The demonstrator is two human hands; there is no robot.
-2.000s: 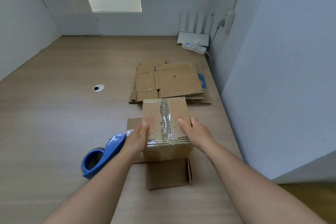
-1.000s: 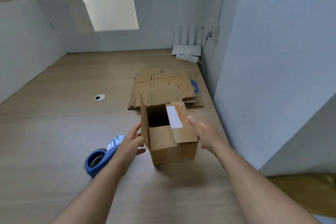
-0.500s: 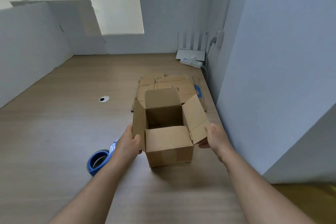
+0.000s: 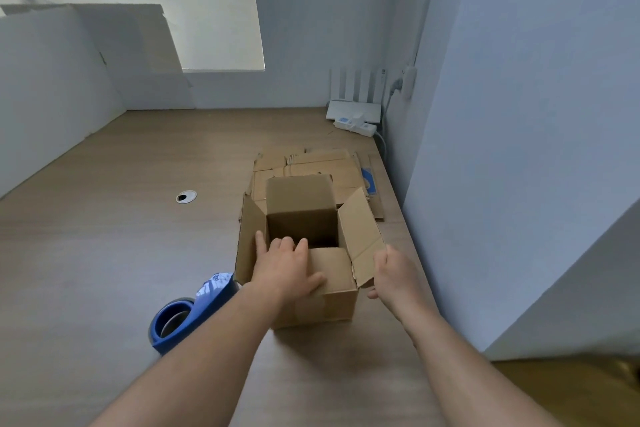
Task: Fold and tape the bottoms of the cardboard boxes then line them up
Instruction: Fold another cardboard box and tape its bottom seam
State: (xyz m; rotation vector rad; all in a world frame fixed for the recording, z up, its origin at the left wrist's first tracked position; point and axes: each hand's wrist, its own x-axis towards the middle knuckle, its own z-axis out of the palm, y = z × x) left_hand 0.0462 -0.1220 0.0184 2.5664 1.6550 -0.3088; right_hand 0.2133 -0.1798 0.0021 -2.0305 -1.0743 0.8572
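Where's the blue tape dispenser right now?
In the head view, the blue tape dispenser lies on the table, just left of the open cardboard box.

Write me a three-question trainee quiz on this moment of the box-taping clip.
1. True or false: the box stands with its opening facing up.
2. The blue tape dispenser lies: A) inside the box; B) on the table, left of the box; C) on top of the flat cardboard stack.
3. Fill in: the left hand rests on the box's ____ flap.
Key: 1 true; 2 B; 3 near.
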